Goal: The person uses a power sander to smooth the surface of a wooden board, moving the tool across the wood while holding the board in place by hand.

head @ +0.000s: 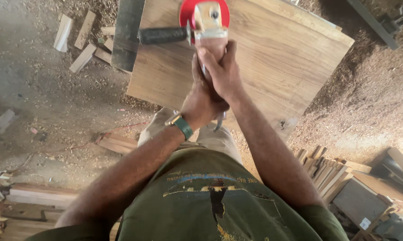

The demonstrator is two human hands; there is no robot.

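Observation:
Both hands grip the body of an angle grinder [206, 27] that has a red disc guard and a black side handle sticking out to the left. My right hand [222, 70] wraps the grinder body from above. My left hand [200, 103], with a green-strapped watch on its wrist, clasps the tail end just below it. The grinder rests on a large pale wooden board [273, 62] that lies in front of my legs.
A dark plank [126, 33] lies along the board's left edge. Short wood offcuts [83, 38] lie on the sawdust-covered floor at upper left. Stacked wood strips [324, 172] and boards sit at lower right, more planks [40, 196] at lower left.

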